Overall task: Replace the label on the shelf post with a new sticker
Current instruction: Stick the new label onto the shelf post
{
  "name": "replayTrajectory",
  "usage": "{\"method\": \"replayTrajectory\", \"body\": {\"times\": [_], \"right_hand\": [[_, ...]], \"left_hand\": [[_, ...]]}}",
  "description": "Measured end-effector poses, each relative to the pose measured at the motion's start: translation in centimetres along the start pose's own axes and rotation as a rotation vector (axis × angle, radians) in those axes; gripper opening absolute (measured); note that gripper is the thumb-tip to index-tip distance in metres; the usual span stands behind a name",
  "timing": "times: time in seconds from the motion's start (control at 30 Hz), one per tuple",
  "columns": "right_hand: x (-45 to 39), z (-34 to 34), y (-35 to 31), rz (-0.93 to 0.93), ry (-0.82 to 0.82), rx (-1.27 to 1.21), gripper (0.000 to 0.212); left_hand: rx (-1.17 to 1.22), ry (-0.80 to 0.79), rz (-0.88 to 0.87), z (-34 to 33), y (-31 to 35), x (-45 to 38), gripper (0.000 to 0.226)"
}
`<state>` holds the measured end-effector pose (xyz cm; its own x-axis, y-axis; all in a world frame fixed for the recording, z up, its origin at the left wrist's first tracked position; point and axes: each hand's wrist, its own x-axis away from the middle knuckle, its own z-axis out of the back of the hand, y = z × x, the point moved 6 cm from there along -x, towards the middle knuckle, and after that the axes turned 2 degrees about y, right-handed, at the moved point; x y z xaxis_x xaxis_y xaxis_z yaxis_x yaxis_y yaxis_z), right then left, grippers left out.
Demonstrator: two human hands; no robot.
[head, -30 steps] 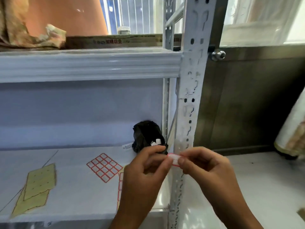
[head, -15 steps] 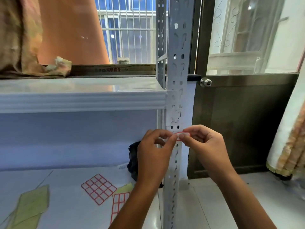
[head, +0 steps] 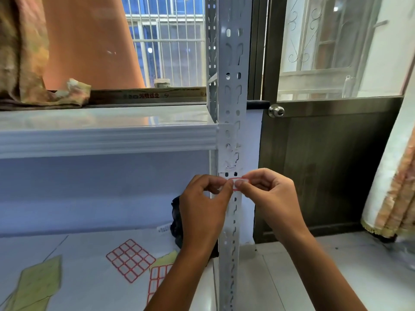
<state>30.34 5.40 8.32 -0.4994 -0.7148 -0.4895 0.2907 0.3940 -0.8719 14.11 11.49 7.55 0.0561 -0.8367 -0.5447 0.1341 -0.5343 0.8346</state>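
Note:
A small white sticker with a red border [head: 238, 183] is pinched at its two ends between the fingertips of my left hand [head: 203, 205] and my right hand [head: 268, 194]. It is held flat in front of the perforated white shelf post [head: 233, 90], just below a patch of torn label residue [head: 232, 154]. Whether the sticker touches the post, I cannot tell. On the lower shelf [head: 85, 279] lie red-bordered sticker sheets [head: 130, 259] and yellow backing papers [head: 37, 281].
A black bundle [head: 177, 223] sits on the lower shelf behind my left wrist. Cloth [head: 24, 63] and a flat box [head: 148, 95] rest on the upper shelf [head: 105, 133]. A dark door with a round knob [head: 276, 111] stands to the right, a curtain [head: 390, 194] beyond it.
Both hands rose with the sticker from near the lower shelf to just below the upper shelf's edge on the post. The view tilted upward.

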Motion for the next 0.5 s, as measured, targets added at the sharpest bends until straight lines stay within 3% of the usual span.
{"method": "replayTrajectory", "body": {"times": [0.3,0.5], "right_hand": [[-0.9,1.0,1.2,-0.007,0.034,0.049,0.032],[-1.1,0.8,1.5,-0.077,-0.071,-0.034,0.021]], "left_hand": [[0.000,0.035,0.007,0.6,-0.4,-0.1,0.029],[0.006,0.009,0.014,1.0,-0.7,-0.1,0.026]]}}
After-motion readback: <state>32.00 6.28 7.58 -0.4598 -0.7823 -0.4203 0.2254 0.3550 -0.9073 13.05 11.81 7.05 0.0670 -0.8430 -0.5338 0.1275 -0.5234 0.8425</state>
